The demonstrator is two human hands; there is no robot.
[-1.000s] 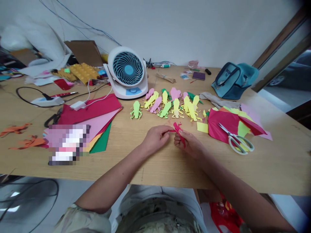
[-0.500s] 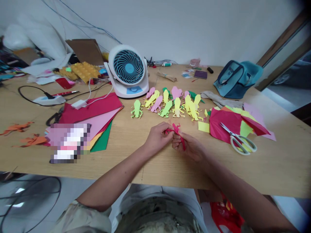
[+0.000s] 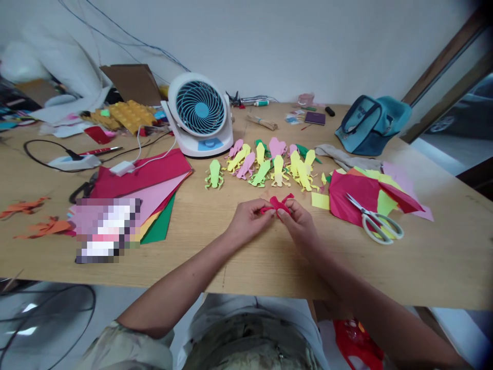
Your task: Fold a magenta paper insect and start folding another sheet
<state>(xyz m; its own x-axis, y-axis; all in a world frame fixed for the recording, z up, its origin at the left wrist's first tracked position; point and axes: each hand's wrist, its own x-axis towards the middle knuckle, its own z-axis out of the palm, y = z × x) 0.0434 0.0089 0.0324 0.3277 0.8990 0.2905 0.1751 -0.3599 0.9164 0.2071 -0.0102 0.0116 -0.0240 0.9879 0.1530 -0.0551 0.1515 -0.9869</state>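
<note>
A small folded red paper figure (image 3: 280, 203) with thin limbs is held between my two hands, low over the table's front half. My left hand (image 3: 251, 216) pinches its left side with thumb and forefinger. On the other side my right hand (image 3: 299, 218) is closed on the body, its thumb pressed on top. The fingers cover part of the figure. Beyond my hands stands a cluster of folded paper frogs, among them a light green frog (image 3: 214, 174), a pale yellow frog (image 3: 279, 170) and a pink frog (image 3: 246, 165).
White-handled scissors (image 3: 379, 223) lie on red paper (image 3: 350, 198) and yellow scraps at right. Coloured sheets (image 3: 162, 221) and a blurred phone-like object (image 3: 110, 231) are at left, beside orange paper figures (image 3: 50, 227). Behind are a fan (image 3: 200, 115) and a blue bag (image 3: 372, 126).
The red figure has been turned from slanting downward to lying more level. My right hand has shifted up and now grips with its thumb on top. The view has moved slightly.
</note>
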